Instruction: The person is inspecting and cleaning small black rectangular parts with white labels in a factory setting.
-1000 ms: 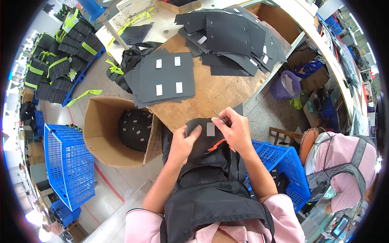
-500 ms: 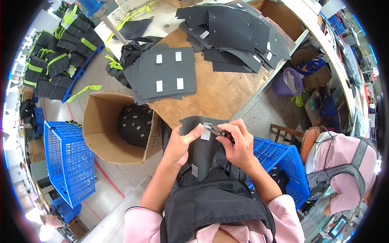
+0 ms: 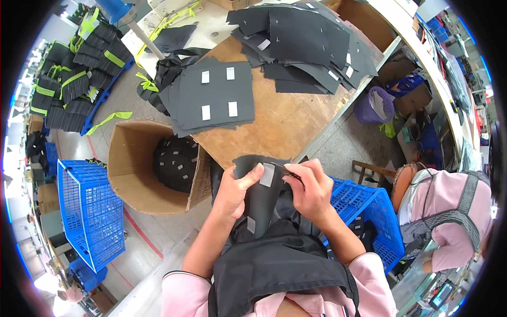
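In front of my body hangs a dark grey fabric panel [image 3: 262, 198], curved over at its sides, with a white patch [image 3: 267, 175] near its top and another lower down. My left hand [image 3: 233, 191] pinches the panel's left edge, thumb lying beside the upper patch. Thread snips [image 3: 289, 172] are in my closed right hand [image 3: 311, 189], mostly hidden by the fingers; their dark blades point at the panel's right edge, close to the upper patch. Beyond, on the wooden table [image 3: 264, 129], lies a stack of grey panels [image 3: 216, 95] bearing white patches.
A larger pile of grey panels [image 3: 301, 39] covers the table's far side. An open cardboard box [image 3: 132, 174] holding patched panels stands left of the table. Blue crates [image 3: 92, 206] flank me. At right a person in pink [image 3: 454, 211] bends over, near a purple basket [image 3: 364, 112].
The snips have turned in my right hand and moved off the upper patch toward the panel's right edge. My right hand has shifted slightly. The left hand keeps its hold.
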The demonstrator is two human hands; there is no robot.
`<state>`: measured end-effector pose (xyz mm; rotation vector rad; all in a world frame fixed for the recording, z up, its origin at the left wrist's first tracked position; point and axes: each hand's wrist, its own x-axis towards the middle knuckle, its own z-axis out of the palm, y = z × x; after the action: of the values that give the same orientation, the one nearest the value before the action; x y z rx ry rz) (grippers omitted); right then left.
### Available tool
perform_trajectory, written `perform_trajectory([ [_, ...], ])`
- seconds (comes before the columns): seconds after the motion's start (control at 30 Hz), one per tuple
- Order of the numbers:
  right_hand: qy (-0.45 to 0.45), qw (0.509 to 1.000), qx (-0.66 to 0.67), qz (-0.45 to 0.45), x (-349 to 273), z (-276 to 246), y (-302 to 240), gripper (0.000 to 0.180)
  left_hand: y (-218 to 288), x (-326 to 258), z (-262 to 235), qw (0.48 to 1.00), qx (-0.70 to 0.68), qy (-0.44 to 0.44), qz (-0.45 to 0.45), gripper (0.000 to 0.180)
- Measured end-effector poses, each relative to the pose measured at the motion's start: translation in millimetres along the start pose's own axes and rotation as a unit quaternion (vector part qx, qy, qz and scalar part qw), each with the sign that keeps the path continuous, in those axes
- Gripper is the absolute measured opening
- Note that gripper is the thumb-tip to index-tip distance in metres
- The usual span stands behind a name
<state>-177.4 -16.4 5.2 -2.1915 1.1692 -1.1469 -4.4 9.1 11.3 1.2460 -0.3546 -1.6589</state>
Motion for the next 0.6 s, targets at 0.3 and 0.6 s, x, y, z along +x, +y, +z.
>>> perform_trajectory([
  [0.3,-0.339,0.875,0.29,0.187,25,-22,45,0.023,-13,17,-18,0.994,-0.017,-0.058,-0.089,0.057],
  [0.6,-0.04,0.952,0.16,0.258,1,-1,14,0.031,-14,13,-2,0.994,0.066,-0.069,-0.045,0.035],
])
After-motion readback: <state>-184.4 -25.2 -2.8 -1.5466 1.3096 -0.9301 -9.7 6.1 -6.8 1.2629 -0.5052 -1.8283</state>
